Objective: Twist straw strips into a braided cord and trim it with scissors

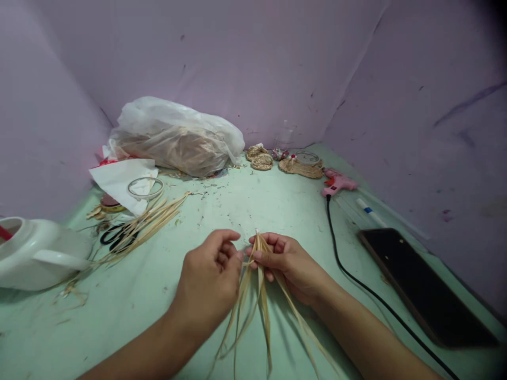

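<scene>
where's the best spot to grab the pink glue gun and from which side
Probably its handle, from the near side: the glue gun lies flat, with the handle's end, where the black cord joins, pointing nearward.

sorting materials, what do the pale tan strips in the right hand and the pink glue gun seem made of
Pale tan strips: probably dried plant fibre, dullish; straw-coloured, uneven widths. Pink glue gun: likely moulded plastic, smooth, evenly coloured.
</scene>
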`<state>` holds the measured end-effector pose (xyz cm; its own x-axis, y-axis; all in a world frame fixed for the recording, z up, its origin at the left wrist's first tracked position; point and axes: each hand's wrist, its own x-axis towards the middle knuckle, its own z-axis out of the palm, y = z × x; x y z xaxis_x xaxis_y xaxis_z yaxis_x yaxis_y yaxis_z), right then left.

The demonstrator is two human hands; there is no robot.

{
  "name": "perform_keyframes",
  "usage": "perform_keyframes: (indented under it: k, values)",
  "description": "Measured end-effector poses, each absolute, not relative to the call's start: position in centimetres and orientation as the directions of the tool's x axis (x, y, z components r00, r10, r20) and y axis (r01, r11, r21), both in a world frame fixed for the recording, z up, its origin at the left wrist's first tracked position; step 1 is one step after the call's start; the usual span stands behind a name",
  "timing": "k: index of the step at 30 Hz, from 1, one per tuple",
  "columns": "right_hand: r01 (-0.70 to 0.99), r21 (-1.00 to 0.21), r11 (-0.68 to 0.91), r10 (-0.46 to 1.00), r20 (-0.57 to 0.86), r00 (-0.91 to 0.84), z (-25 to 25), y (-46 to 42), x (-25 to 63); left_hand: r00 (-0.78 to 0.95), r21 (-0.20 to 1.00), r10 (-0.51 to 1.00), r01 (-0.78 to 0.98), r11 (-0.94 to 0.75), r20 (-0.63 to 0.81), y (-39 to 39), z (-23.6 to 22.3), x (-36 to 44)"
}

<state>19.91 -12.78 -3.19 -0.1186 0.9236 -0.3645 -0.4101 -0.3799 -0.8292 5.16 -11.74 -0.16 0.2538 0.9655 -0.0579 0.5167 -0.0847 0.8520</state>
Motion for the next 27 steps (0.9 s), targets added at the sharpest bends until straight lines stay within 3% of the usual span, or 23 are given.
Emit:
perform_keyframes:
  k: [5,10,13,18,20,24,27]
  values:
    - [-0.413,-0.828,-0.379,0.925,-0.338,-0.172,-3.3,-12.9,19.6,0.343,0.863,0.922,0.505,-0.02,-0.18,-10.8,-0.3,5.2]
    - [-0.417,-0.845,-0.334,0.939,-0.258,-0.229,-3.6,-13.0,19.7,0.546,0.92,0.752,0.329,0.214,-0.37,-10.7,-1.0,5.4]
    - [-0.394,-0.857,-0.331,0.941,-0.27,-0.203,-3.4,-12.9,19.9,0.521,0.904,0.752,0.351,0.243,-0.404,-10.3,-1.1,5.3]
    - [-0.384,-0.85,-0.361,0.933,-0.33,-0.146,-3.0,-12.7,20.0,0.496,0.878,0.76,0.434,0.203,-0.421,-9.7,-0.9,4.8]
    - [-0.381,-0.847,-0.371,0.929,-0.341,-0.148,-3.0,-12.7,19.9,0.516,0.847,0.749,0.521,0.109,-0.415,-9.4,-0.5,4.3]
    - [-0.384,-0.848,-0.364,0.931,-0.325,-0.167,-3.1,-12.9,19.8,0.486,0.743,0.844,0.646,-0.172,-0.227,-9.1,0.7,3.5]
    - [-0.374,-0.855,-0.358,0.932,-0.303,-0.199,-3.3,-13.1,19.7,0.412,0.71,0.894,0.682,-0.175,-0.175,-9.1,1.0,3.4]
